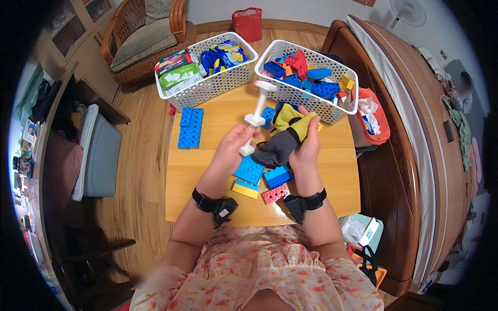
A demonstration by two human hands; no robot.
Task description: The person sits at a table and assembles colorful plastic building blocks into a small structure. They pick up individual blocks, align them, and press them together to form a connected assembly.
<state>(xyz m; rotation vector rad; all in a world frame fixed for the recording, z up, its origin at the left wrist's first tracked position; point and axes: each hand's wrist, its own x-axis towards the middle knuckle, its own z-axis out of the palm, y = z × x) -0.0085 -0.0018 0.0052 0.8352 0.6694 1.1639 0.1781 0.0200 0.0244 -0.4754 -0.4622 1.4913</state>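
Note:
My left hand (233, 144) is closed round the lower part of a white plastic post (254, 119) with flat plates along it, which tilts up and away over the table. My right hand (308, 145) grips a soft cloth piece (280, 149), dark grey at one end and yellow-green at the other; its exact kind I cannot make out. The cloth hangs close to the post. Below my hands lie a flat blue building brick (249, 170), a yellow brick (246, 188), a two-tone blue brick (278, 177) and a pink brick (275, 194).
At the table's (199, 192) far side stand two white perforated baskets, the left one (212, 89) with packets, the right one (316, 108) with bricks. Blue bricks (190, 129) lie left. An orange-red bag (383, 133) stands beyond the right edge, by a wooden bed frame (389, 171).

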